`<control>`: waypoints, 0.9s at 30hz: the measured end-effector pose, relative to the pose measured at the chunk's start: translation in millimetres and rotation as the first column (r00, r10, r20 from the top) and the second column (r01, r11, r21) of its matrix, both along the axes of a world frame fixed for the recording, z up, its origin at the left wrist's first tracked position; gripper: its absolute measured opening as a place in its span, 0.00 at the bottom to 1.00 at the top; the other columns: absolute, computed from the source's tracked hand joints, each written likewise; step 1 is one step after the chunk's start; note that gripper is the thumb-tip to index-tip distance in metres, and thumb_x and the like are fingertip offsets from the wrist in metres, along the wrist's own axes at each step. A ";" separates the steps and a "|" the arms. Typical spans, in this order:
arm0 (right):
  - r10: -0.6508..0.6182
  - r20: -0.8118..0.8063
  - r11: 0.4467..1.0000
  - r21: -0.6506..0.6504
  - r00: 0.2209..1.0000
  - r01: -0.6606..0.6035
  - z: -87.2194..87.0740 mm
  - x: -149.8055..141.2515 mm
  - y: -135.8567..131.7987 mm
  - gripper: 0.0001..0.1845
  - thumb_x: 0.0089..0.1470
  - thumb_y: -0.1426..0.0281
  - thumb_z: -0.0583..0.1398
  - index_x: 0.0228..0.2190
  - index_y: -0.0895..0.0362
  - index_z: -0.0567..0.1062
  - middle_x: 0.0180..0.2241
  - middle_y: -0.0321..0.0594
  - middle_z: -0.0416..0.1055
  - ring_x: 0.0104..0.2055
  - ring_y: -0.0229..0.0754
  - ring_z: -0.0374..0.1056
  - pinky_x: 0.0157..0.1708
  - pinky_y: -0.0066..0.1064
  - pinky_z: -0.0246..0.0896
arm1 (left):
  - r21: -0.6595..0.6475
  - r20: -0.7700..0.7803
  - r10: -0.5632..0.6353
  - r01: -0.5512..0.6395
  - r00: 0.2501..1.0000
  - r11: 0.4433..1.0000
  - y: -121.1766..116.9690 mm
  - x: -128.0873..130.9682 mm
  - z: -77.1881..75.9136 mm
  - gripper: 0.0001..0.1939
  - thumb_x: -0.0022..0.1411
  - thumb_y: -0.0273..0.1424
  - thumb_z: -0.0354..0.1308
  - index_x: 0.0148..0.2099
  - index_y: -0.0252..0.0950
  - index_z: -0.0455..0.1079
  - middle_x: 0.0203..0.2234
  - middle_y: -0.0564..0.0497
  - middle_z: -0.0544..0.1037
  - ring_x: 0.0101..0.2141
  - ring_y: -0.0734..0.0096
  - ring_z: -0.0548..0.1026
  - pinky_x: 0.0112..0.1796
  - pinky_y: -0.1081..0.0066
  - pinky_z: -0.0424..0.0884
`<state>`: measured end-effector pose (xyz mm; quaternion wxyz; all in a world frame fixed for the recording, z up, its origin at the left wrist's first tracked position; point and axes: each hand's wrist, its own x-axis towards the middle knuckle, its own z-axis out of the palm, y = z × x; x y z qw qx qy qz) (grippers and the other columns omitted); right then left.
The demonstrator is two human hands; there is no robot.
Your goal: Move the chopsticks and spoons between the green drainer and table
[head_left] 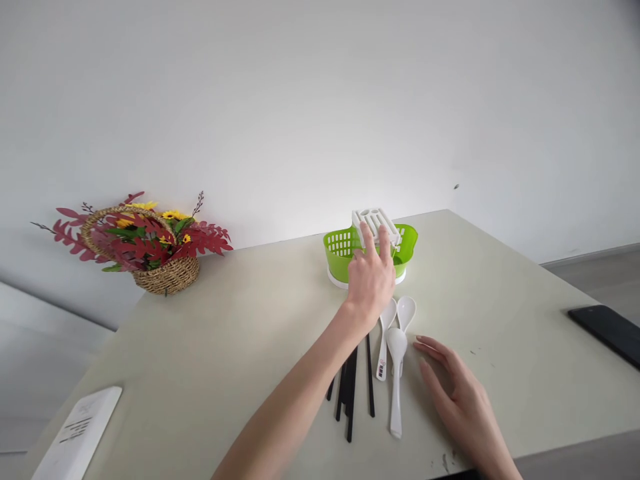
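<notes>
My left hand (371, 280) reaches over a green cutlery basket (340, 267) that has a white base (336, 280). Its index and middle fingers lie on a white slotted rack (377, 222), tilted above the middle of the basket; the thumb is hidden behind the hand. Below the wrist are several white spoons (397, 343), one overlapping the others. Beside them lie several black chopsticks (353, 390), partly covered by my left forearm. To the right of the spoons, my right hand (463, 397) rests with fingers apart, holding nothing.
A wicker basket (167, 277) of red and yellow artificial flowers stands at the back left. A white box-like item (80, 430) with dark print lies front left. On the right edge is a black phone (607, 333). A wall (300, 120) rises behind the table (240, 320).
</notes>
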<state>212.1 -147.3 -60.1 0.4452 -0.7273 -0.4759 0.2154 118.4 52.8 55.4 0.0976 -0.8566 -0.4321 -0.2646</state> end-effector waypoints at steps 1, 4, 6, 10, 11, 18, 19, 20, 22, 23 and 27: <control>0.002 0.001 1.000 0.008 1.000 -0.002 0.7 -0.1 0.5 0.22 0.66 0.51 0.55 0.57 0.44 0.71 0.58 0.36 0.76 0.62 0.50 0.70 0.56 0.43 0.68 | 0.014 0.028 -0.036 0.035 0.999 0.999 -0.2 -3.2 -1.2 0.35 0.75 0.35 0.50 0.78 0.37 0.46 0.75 0.29 0.49 0.46 0.48 0.81 0.38 0.56 0.82; 0.016 0.007 1.000 0.020 1.000 -0.016 2.7 -0.4 1.4 0.22 0.66 0.52 0.55 0.57 0.45 0.72 0.58 0.37 0.76 0.62 0.50 0.70 0.58 0.45 0.67 | 0.089 0.108 -0.132 0.122 0.985 0.988 -4.0 -18.5 -5.6 0.34 0.75 0.38 0.50 0.78 0.39 0.47 0.75 0.34 0.50 0.60 0.42 0.73 0.55 0.48 0.75; 0.028 0.014 0.999 0.025 1.000 -0.028 3.7 -0.5 1.5 0.21 0.67 0.52 0.54 0.56 0.45 0.72 0.58 0.37 0.75 0.62 0.50 0.70 0.59 0.46 0.66 | 0.166 0.170 -0.177 0.149 0.969 0.975 -7.0 -34.3 -11.6 0.33 0.75 0.39 0.52 0.76 0.39 0.49 0.73 0.34 0.54 0.68 0.40 0.62 0.63 0.43 0.65; 0.057 0.020 0.998 0.032 0.998 -0.057 5.9 0.1 -0.2 0.20 0.67 0.53 0.54 0.55 0.46 0.73 0.59 0.38 0.74 0.62 0.50 0.70 0.59 0.46 0.67 | 0.249 0.421 -0.153 0.048 0.894 0.967 -3.3 -79.1 -37.2 0.23 0.73 0.33 0.54 0.67 0.37 0.58 0.60 0.33 0.66 0.63 0.48 0.66 0.62 0.44 0.66; 0.067 0.019 0.997 0.033 0.998 -0.067 6.6 0.3 -0.8 0.20 0.67 0.54 0.54 0.55 0.46 0.73 0.59 0.38 0.74 0.61 0.50 0.70 0.58 0.45 0.67 | 0.211 0.483 -0.114 0.010 0.868 0.977 -0.1 -91.5 -45.9 0.19 0.73 0.32 0.53 0.64 0.36 0.60 0.56 0.34 0.68 0.60 0.50 0.68 0.59 0.47 0.68; 0.089 -0.001 0.995 0.032 0.996 -0.089 10.1 -0.2 -1.4 0.18 0.68 0.56 0.54 0.55 0.45 0.72 0.59 0.38 0.73 0.61 0.49 0.70 0.58 0.44 0.68 | -0.440 0.670 0.251 0.101 0.698 0.892 22.9 -142.9 -91.8 0.09 0.71 0.37 0.53 0.49 0.38 0.65 0.39 0.48 0.75 0.27 0.73 0.72 0.31 0.71 0.70; 0.086 -0.005 0.996 0.032 0.996 -0.086 10.1 -0.5 -1.1 0.18 0.68 0.56 0.54 0.55 0.45 0.72 0.59 0.37 0.73 0.61 0.49 0.69 0.57 0.44 0.68 | -0.470 0.668 0.271 0.110 0.693 0.876 24.1 -143.7 -93.6 0.09 0.71 0.38 0.53 0.48 0.38 0.66 0.37 0.49 0.76 0.27 0.73 0.73 0.30 0.72 0.69; 0.084 -0.007 0.996 0.034 0.996 -0.084 10.1 -0.8 -0.9 0.18 0.68 0.56 0.54 0.55 0.45 0.72 0.59 0.37 0.73 0.61 0.48 0.70 0.57 0.43 0.69 | -0.479 0.664 0.274 0.115 0.696 0.870 24.6 -143.6 -94.4 0.10 0.71 0.39 0.53 0.46 0.39 0.67 0.36 0.49 0.76 0.28 0.72 0.73 0.30 0.72 0.69; 0.084 -0.009 0.996 0.044 0.996 -0.083 10.4 -1.3 -0.5 0.18 0.68 0.56 0.54 0.55 0.45 0.73 0.59 0.37 0.73 0.61 0.48 0.70 0.57 0.42 0.69 | -0.485 0.653 0.259 0.131 0.712 0.864 24.3 -142.3 -94.0 0.10 0.70 0.40 0.54 0.45 0.39 0.68 0.33 0.51 0.77 0.29 0.71 0.74 0.31 0.73 0.68; 0.086 -0.008 0.995 0.050 0.996 -0.085 10.9 -1.4 -0.4 0.18 0.68 0.57 0.54 0.55 0.45 0.73 0.59 0.38 0.73 0.61 0.48 0.70 0.56 0.42 0.70 | -0.492 0.647 0.251 0.143 0.720 0.859 23.7 -141.5 -93.4 0.10 0.70 0.39 0.55 0.45 0.39 0.69 0.32 0.51 0.77 0.29 0.71 0.74 0.31 0.73 0.68; 0.103 0.000 0.993 0.062 0.995 -0.103 14.8 -1.2 -0.7 0.18 0.68 0.58 0.54 0.55 0.46 0.74 0.59 0.39 0.74 0.60 0.49 0.71 0.51 0.39 0.73 | -0.514 0.624 0.236 0.164 0.745 0.842 21.0 -140.4 -90.6 0.10 0.69 0.38 0.55 0.46 0.38 0.69 0.30 0.53 0.76 0.28 0.72 0.73 0.31 0.74 0.67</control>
